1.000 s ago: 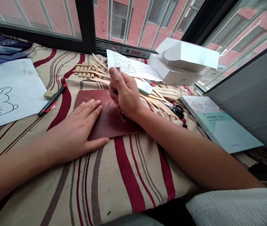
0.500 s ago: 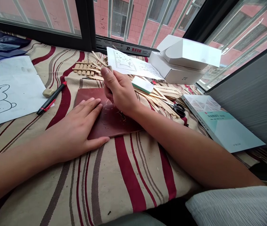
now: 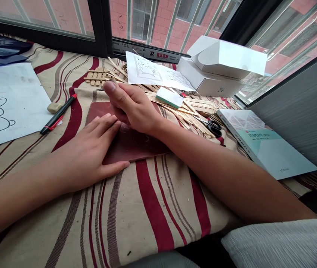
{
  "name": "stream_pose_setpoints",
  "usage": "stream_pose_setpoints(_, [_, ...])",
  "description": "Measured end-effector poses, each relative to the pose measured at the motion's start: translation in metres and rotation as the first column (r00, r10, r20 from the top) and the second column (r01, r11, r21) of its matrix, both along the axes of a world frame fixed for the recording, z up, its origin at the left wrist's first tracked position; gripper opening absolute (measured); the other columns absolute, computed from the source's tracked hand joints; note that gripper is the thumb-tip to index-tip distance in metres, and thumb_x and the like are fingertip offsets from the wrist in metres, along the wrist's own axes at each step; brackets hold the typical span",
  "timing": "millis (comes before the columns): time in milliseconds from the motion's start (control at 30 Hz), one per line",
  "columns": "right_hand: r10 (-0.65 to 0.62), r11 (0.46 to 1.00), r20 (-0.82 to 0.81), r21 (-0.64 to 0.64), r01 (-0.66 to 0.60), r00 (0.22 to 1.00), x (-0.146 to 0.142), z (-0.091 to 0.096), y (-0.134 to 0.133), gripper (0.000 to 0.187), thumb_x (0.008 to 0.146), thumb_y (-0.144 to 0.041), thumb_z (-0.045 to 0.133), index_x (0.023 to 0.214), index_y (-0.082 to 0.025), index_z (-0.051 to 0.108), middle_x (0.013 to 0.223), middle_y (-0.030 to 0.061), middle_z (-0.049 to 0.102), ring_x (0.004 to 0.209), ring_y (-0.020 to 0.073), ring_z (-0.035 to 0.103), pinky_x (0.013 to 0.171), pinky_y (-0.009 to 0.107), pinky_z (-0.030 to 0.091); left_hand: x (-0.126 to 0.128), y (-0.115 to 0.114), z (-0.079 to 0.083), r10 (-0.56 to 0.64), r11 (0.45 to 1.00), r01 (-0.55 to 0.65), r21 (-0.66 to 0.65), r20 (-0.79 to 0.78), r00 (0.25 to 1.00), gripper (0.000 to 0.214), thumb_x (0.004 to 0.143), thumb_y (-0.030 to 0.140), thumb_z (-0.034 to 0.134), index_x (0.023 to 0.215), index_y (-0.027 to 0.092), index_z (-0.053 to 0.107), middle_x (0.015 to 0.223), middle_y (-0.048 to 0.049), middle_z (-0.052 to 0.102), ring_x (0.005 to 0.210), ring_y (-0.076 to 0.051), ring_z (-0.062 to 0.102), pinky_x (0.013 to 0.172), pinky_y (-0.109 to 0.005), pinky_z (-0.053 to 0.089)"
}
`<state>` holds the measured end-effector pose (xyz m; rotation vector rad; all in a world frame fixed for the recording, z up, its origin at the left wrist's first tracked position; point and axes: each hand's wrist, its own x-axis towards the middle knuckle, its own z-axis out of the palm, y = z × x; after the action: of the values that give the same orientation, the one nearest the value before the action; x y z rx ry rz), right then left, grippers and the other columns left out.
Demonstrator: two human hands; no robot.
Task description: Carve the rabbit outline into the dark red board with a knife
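Maroon sheet, faintly scratched, lies under the spread left hand, right hand pinched above it.

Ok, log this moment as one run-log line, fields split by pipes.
left hand: flat on dark red board | right hand: fingers pinched above board, any held item hidden | nearby: wooden strips, scissors

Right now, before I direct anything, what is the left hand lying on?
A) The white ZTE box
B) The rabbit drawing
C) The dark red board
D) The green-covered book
C: the left hand lies flat with its fingers spread on the dark red board.
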<state>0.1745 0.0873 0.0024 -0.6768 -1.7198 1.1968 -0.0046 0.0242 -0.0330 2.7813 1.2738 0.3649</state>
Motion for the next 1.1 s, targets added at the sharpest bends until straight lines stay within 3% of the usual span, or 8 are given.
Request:
stream_pose_setpoints(233, [0.125,0.992,0.005,0.002,-0.125,0.992,-0.004,0.000,0.004,0.062,0.112,-0.059,0.048,0.063,-0.022,0.039,0.054,-0.0071,0.036,0.050,0.0053,0.035,0.051,0.019,0.034,0.001,-0.001,0.008,-0.019,0.999,0.019,-0.033,0.010,1.000,0.097,0.100,0.081,0.036,0.162,0.006,0.046,0.166,-0.0227,0.049,0.162,-0.039,0.038,0.140,-0.052,0.023])
stream_pose_setpoints(333, [0.081,0.997,0.031,-0.002,-0.081,0.996,-0.004,-0.002,0.003,0.061,0.112,-0.060,0.047,0.065,-0.022,0.038,0.058,-0.0059,0.039,0.053,0.0059,0.037,0.053,0.020,0.036,0.001,0.000,0.009,-0.010,0.999,0.010,-0.045,-0.007,1.000,0.099,0.101,0.081,0.036,0.162,0.005,0.045,0.168,-0.0241,0.046,0.164,-0.038,0.036,0.141,-0.051,0.020])
stream_pose_setpoints(500, [-0.214,0.977,0.039,0.011,0.213,0.976,0.002,-0.010,0.009,0.060,0.112,-0.062,0.045,0.067,-0.022,0.037,0.063,-0.0034,0.039,0.059,0.0087,0.043,0.057,0.022,0.037,0.001,0.001,0.007,0.045,0.993,-0.046,-0.112,-0.019,0.999,0.111,0.095,0.086,0.036,0.169,0.003,0.037,0.181,-0.0223,0.029,0.170,-0.039,0.025,0.142,-0.052,0.018])
stream_pose_setpoints(733, [-0.584,0.812,0.058,0.034,0.583,0.810,0.012,-0.020,0.020,0.055,0.116,-0.033,0.050,0.063,-0.023,0.040,0.065,-0.0007,0.047,0.061,0.0127,0.041,0.062,0.030,0.035,-0.001,0.003,-0.002,0.066,0.992,-0.065,-0.106,0.013,0.998,0.115,0.091,0.091,0.037,0.173,0.010,0.034,0.184,-0.0148,0.027,0.170,-0.040,0.025,0.142,-0.051,0.019])
stream_pose_setpoints(833, [-0.502,0.865,0.043,0.012,0.502,0.864,0.010,-0.018,0.019,0.054,0.116,-0.032,0.050,0.063,-0.023,0.039,0.063,-0.0017,0.045,0.061,0.0123,0.042,0.061,0.029,0.036,-0.003,0.003,-0.008,0.049,0.998,-0.046,-0.049,0.056,0.997,0.115,0.092,0.092,0.032,0.172,0.008,0.036,0.183,-0.0157,0.029,0.170,-0.040,0.027,0.142,-0.050,0.018])
stream_pose_setpoints(933, [-0.153,0.988,-0.001,-0.034,0.153,0.988,0.004,-0.014,0.013,0.055,0.117,-0.041,0.047,0.065,-0.025,0.036,0.059,-0.0036,0.042,0.058,0.0113,0.044,0.060,0.026,0.041,-0.002,0.003,-0.007,0.051,0.996,-0.047,-0.074,0.062,0.997,0.117,0.092,0.093,0.031,0.171,0.008,0.038,0.181,-0.0178,0.034,0.168,-0.041,0.030,0.141,-0.052,0.020])
stream_pose_setpoints(1000, [0.030,0.998,0.023,-0.062,-0.029,0.999,0.001,-0.011,0.010,0.055,0.117,-0.042,0.045,0.066,-0.025,0.035,0.058,-0.0045,0.041,0.056,0.0102,0.043,0.060,0.024,0.042,0.000,0.003,-0.004,0.059,0.992,-0.053,-0.112,0.046,0.997,0.117,0.091,0.094,0.033,0.170,0.008,0.039,0.179,-0.0193,0.037,0.166,-0.043,0.033,0.141,-0.055,0.021])
stream_pose_setpoints(1100, [-0.129,0.992,0.082,-0.003,0.130,0.988,0.001,-0.010,0.010,0.055,0.116,-0.043,0.048,0.065,-0.025,0.036,0.059,-0.0047,0.041,0.055,0.0102,0.041,0.060,0.027,0.039,0.001,0.004,-0.003,0.059,0.993,-0.053,-0.110,0.051,0.997,0.119,0.090,0.095,0.031,0.170,0.007,0.038,0.179,-0.0193,0.036,0.167,-0.043,0.031,0.141,-0.056,0.021])
